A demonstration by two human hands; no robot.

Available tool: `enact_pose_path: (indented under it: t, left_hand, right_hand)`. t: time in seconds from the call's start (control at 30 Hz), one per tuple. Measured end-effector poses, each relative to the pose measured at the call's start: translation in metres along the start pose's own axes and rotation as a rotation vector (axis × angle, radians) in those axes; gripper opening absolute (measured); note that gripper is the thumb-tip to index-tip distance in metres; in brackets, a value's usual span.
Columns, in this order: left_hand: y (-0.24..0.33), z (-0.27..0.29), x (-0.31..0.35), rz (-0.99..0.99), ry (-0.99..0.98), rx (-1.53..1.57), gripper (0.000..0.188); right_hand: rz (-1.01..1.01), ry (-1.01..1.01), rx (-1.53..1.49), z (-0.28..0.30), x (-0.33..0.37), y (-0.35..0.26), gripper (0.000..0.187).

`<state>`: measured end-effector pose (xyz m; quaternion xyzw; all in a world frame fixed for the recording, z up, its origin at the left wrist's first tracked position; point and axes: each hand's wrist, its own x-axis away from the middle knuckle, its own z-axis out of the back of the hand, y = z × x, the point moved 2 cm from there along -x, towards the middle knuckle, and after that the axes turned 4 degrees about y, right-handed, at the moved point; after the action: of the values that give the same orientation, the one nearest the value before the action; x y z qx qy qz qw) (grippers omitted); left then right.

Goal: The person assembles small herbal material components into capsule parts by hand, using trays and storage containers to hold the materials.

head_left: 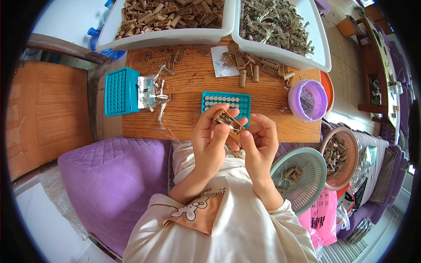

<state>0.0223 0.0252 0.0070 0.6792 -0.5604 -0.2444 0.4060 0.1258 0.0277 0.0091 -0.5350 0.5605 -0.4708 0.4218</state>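
Over the table's near edge, my left hand (209, 147) grips a small brown plastic casing (229, 121) between thumb and fingers. Its open side faces up, and something dark and silvery shows inside, too small to name. My right hand (261, 151) is closed at the casing's right end, thumb and bent fingers against it. Just beyond both hands lies a teal tray (248, 100) with rows of small white round pieces, partly covered by my fingers.
White bins of brown casings (175, 17) and wired clear parts (276, 26) stand at the back. Loose casings (254, 65) lie before them. A teal rack (120, 92) and wire bundles (162, 94) sit left; a purple bucket (309, 101) and baskets (302, 175) stand right.
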Motion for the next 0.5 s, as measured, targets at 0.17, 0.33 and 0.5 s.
enact_pose_path:
  t: [0.17,0.33,0.5]
  left_hand:
    - [0.003,0.001,-0.003,0.089,0.022,0.106,0.039]
    - [0.003,0.005,-0.006,0.262,0.032,0.476,0.035]
    - [0.006,0.003,-0.005,0.062,0.023,0.338,0.035]
  right_hand:
    - [-0.165,-0.128,-0.092,-0.004,-0.004,0.005,0.029]
    - [-0.361,-0.337,-0.332,0.001,-0.011,0.008,0.033]
    - [-0.377,-0.413,-0.268,0.003,-0.016,0.005,0.034]
